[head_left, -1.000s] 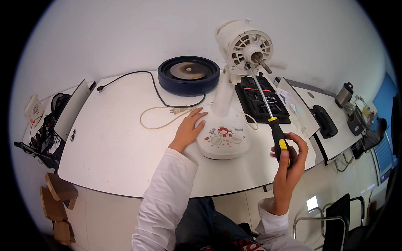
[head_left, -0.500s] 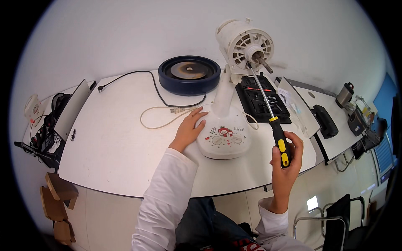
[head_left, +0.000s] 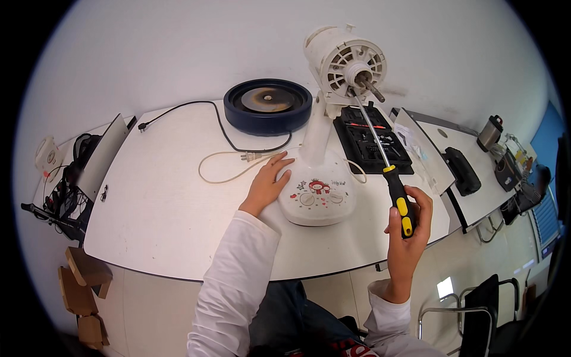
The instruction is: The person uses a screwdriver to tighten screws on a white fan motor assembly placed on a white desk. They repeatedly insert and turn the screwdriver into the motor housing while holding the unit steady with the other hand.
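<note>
A white table fan stands upright without its blades or grille, its motor head [head_left: 347,62] facing me with a metal shaft sticking out. My left hand [head_left: 269,183] lies on the left side of the fan's base [head_left: 318,202], thumb and fingers stretched out and touching it. My right hand [head_left: 411,229] is closed around the black-and-yellow handle of a long screwdriver [head_left: 397,193]. The screwdriver's shank slants up to the underside of the motor head's front, below the shaft. What its tip meets there is too small to make out.
Behind the fan lies an open black tool case [head_left: 372,143]. A round dark-blue electric hotplate [head_left: 267,113] with a black cord sits at the back of the white table [head_left: 160,208]. Pale cable with a plug [head_left: 253,157] loops left of the base. A black chair [head_left: 480,309] stands at right.
The motor head has shifted very slightly to the left. My right hand and the screwdriver have barely moved, and my left hand stays on the base.
</note>
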Demonstrator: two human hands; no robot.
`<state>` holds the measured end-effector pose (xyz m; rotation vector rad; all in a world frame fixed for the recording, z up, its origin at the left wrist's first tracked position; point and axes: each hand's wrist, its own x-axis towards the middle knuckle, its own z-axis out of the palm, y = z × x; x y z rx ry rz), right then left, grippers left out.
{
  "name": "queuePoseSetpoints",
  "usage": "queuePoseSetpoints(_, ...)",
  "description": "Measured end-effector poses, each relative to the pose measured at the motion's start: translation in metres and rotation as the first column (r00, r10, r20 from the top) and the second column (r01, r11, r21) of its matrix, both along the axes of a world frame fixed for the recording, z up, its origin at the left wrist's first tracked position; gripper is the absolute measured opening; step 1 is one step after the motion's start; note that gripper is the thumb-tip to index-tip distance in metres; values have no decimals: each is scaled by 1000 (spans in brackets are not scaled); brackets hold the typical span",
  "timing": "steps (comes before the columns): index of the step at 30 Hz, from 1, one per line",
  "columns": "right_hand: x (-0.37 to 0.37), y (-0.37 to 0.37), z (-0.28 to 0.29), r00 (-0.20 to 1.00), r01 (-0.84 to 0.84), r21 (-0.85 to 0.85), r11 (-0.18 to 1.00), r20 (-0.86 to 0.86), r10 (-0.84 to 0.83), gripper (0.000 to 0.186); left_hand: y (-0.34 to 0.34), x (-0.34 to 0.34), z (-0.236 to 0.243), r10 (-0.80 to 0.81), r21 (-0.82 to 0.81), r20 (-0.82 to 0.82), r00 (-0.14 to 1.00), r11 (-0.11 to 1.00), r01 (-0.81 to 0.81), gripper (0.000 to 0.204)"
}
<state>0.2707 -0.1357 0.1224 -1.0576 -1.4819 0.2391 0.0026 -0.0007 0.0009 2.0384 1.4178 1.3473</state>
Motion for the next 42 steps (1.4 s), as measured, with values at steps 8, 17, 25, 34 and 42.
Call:
queuePoseSetpoints(8, 3, -2, 11, 992, 56, 88, 995, 112, -66, 32, -1, 0, 1, 8, -11, -2, 1000, 1000, -8, 33)
queuePoseSetpoints(17, 1, -8, 33, 957, 124, 250, 960, 224, -182, 34, -1, -2, 0, 2, 17, -10, 1000, 1000, -2, 34)
queuePoseSetpoints(25, 5, -7, 29, 989, 69, 181, 981, 115, -91, 30, -1, -1, 2, -8, -16, 16, 1000, 1000, 8, 34)
queuePoseSetpoints(34, 1, -7, 26, 996, 30, 124, 992, 78, -40, 30, 1, 0, -4, 112, 119, -104, 988, 988, -99, 32)
queuePoseSetpoints(42, 6, 23, 5, 999, -25, 144, 989, 29, 21, 30, -30, 132, 119, 229, 251, 739, -634, 779, 574, 42)
